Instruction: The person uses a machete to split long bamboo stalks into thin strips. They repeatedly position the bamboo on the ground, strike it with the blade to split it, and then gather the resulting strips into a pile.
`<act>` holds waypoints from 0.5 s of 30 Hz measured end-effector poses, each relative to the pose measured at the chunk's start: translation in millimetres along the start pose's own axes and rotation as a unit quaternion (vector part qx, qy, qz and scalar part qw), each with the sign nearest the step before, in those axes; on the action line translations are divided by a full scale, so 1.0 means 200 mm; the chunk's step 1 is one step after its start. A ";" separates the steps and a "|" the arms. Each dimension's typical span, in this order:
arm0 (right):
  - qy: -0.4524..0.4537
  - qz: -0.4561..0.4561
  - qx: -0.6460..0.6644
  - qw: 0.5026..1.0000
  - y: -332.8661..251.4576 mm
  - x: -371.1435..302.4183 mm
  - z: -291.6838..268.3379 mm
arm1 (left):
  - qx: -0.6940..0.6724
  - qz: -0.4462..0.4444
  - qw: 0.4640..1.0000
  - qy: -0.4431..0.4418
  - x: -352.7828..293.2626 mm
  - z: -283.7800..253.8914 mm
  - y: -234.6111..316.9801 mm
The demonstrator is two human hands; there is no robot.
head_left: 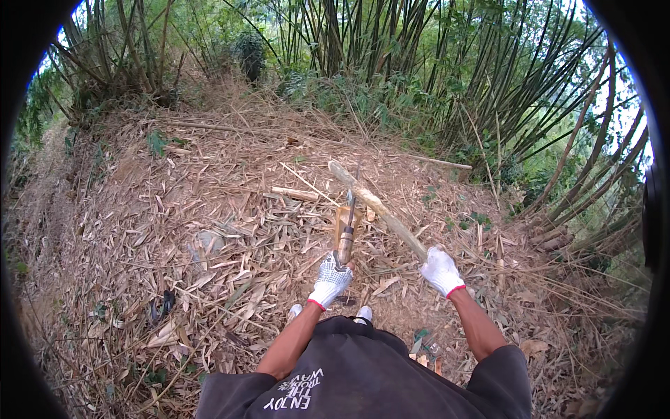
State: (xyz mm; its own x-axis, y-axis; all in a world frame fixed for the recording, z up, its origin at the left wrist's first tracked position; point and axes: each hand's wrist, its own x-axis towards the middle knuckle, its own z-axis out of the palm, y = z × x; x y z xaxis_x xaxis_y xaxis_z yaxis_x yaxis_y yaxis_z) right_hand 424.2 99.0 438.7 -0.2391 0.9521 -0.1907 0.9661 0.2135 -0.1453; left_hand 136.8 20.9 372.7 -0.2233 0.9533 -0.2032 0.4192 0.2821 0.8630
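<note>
My left hand (331,281), in a white dotted work glove, is closed round the wooden handle of a knife (345,242). Its long, dark blade, seen nearly edge-on, points away from me. In a matching glove, my right hand (441,271) grips the near end of a pale wooden stick (394,222). That stick slants away to the left and crosses the blade; whether they touch I cannot tell. Lighter, bare-looking wood shows along its middle. Just beyond my left hand, an orange-brown piece (341,220), perhaps wood, lies partly behind the knife.
Dry leaves and husks litter the sloping ground (230,244). A short cut length of wood (296,193) lies ahead, with a long pole (436,162) farther off to the right. Bamboo clumps (516,84) rise at the back and right. A grey stone (209,241) sits left.
</note>
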 end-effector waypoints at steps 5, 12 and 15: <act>0.130 -0.008 0.142 0.981 -0.25 -0.09 -0.30 | 0.021 0.002 1.000 0.009 0.03 0.00 0.01; 0.322 -0.144 0.689 0.633 -0.57 -0.17 -0.83 | 0.010 -0.017 1.000 -0.008 0.06 -0.03 -0.06; 0.283 -0.170 0.655 0.680 -0.45 -0.05 -0.54 | 0.029 -0.010 0.999 0.019 0.05 -0.03 -0.08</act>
State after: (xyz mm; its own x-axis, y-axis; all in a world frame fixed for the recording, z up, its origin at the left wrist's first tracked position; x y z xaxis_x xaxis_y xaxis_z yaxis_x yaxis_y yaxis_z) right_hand 349.8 93.1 558.5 0.0067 0.9078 0.4193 -0.1385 0.4161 -0.8987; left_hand 123.6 24.9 359.9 -0.2655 0.9430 -0.2006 0.4644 0.3075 0.8305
